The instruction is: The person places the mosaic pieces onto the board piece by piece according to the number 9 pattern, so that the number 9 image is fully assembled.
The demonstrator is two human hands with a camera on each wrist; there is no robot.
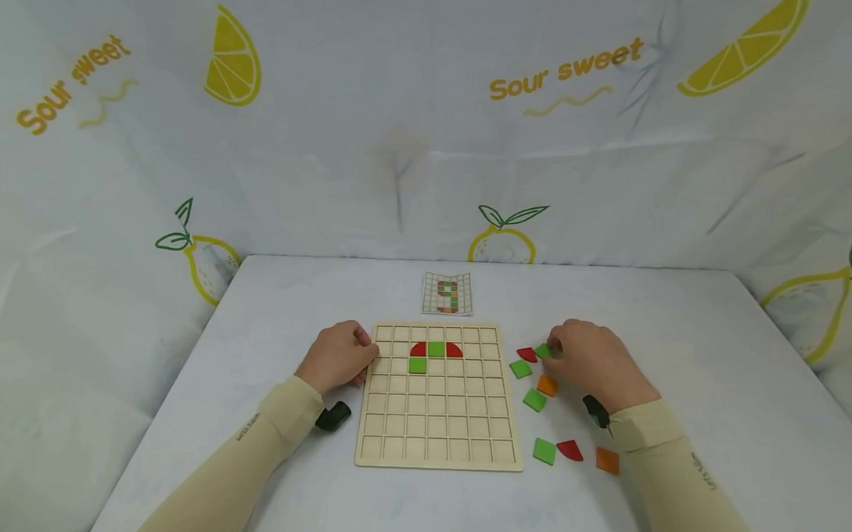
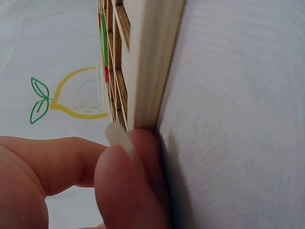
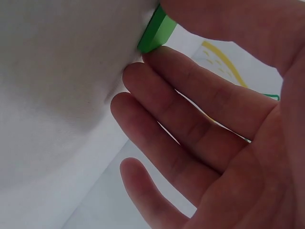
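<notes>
A pale wooden grid board (image 1: 435, 407) lies flat on the table. Set in its upper cells are two red quarter-circle tiles (image 1: 419, 349) and two green square tiles (image 1: 435, 349). My left hand (image 1: 340, 355) holds the board's left edge, thumb and fingertips close against its side in the left wrist view. To the board's right, my right hand (image 1: 588, 362) pinches a green square tile (image 3: 159, 32) at the table surface between thumb and index finger. Its other fingers extend beside the tile. A red quarter-circle tile (image 1: 527, 354) lies just left of that green tile.
Near the right hand lie loose green tiles (image 1: 535, 400) and an orange tile (image 1: 548, 386). Closer to me are another green tile (image 1: 544, 451), a red piece (image 1: 571, 450) and an orange tile (image 1: 608, 460). A printed pattern card (image 1: 447, 293) lies behind the board.
</notes>
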